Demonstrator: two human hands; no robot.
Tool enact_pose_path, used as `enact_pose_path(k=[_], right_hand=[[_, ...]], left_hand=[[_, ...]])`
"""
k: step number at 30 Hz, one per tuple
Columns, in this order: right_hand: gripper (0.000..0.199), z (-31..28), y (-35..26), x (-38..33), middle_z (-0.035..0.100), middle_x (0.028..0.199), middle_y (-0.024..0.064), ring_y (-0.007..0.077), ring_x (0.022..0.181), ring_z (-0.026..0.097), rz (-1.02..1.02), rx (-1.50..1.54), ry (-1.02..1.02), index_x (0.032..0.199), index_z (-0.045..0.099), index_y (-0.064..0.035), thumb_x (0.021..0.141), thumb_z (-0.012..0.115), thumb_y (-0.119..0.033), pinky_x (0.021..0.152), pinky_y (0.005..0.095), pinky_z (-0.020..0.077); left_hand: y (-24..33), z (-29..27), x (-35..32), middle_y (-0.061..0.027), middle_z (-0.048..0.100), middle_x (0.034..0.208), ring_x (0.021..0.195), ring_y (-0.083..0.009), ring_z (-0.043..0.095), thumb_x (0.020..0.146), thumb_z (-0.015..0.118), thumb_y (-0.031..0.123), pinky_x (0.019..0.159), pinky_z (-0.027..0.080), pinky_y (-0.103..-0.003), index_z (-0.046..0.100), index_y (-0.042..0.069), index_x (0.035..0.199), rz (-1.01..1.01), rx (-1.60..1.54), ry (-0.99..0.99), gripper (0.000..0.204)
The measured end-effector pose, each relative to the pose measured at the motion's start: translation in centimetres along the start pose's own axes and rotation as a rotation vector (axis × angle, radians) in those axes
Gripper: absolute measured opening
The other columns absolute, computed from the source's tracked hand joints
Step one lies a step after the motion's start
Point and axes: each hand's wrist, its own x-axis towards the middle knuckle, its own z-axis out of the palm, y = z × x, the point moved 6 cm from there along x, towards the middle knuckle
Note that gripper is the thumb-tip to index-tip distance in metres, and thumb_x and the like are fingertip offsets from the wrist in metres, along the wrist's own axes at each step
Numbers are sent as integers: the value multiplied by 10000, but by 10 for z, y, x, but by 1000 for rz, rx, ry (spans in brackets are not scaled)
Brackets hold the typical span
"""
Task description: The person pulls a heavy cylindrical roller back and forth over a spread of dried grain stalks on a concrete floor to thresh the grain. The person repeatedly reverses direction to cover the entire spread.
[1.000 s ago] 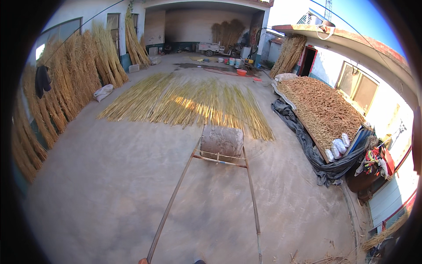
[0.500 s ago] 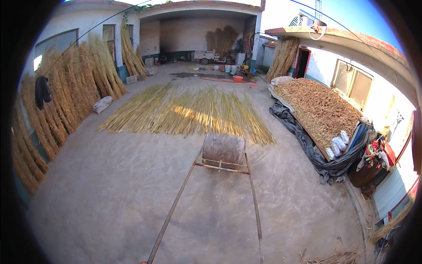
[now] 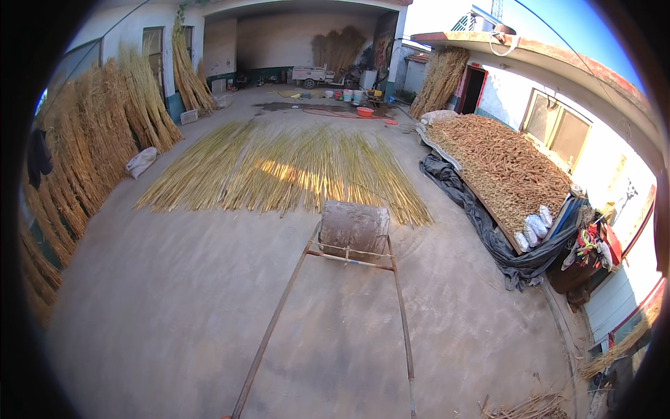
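A grey stone roller (image 3: pixel 354 228) sits in a rusty metal frame (image 3: pixel 349 257) on the concrete yard, just at the near edge of a wide layer of yellow reeds (image 3: pixel 293 167) spread flat on the ground. Two long handle bars run from the frame toward me, the left bar (image 3: pixel 269 335) and the right bar (image 3: pixel 403 328), down to the lower edge of the picture. Their near ends are cut off there. Neither my left hand nor my right hand shows in the picture.
Upright reed bundles (image 3: pixel 91 153) lean along the left wall, with a white sack (image 3: pixel 141 162) at their foot. A heap of corn cobs (image 3: pixel 502 164) on black sheeting (image 3: pixel 488 230) lies at right, with bags and clutter (image 3: pixel 586 244) beside it. Buckets and a basin (image 3: pixel 363 110) stand far back.
The roller has come back toward me, from on the reeds' near edge to the bare concrete just in front of them. The yard looks a little closer.
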Motion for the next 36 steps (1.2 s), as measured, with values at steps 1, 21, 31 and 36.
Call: enact_pose_path(k=[1, 21, 31, 36], right_hand=[[578, -4, -8, -1, 554, 986, 291, 433, 847, 546, 18, 7, -1, 1162, 457, 25, 895, 311, -467, 664, 483, 466], [522, -72, -81, 210, 582, 868, 261, 372, 603, 580, 26, 42, -86, 1078, 495, 23, 901, 313, -434, 471, 444, 475], [512, -155, -190, 302, 590, 748, 256, 345, 505, 578, -23, 19, -62, 1039, 514, 36, 906, 321, -420, 425, 429, 482], [515, -170, -210, 364, 588, 732, 251, 337, 538, 586, 79, -4, -105, 1035, 515, 22, 907, 317, -436, 430, 436, 461]], left_hand=[[18, -26, 14, -206, 590, 792, 797, -328, 591, 636, 653, 200, 649, 465, -426, 586, 6, 854, -94, -85, -24, 299], [132, -58, 208, -126, 595, 727, 595, -246, 565, 811, 511, 391, 528, 465, -382, 592, 13, 935, -637, -698, -274, 406], [174, -67, 338, -157, 564, 906, 797, -297, 568, 776, 571, 302, 604, 489, -419, 496, 3, 1078, -443, -594, -7, 432], [198, -89, 403, -199, 564, 921, 838, -318, 567, 729, 574, 208, 675, 480, -427, 490, -13, 1084, -546, -587, -36, 427]])
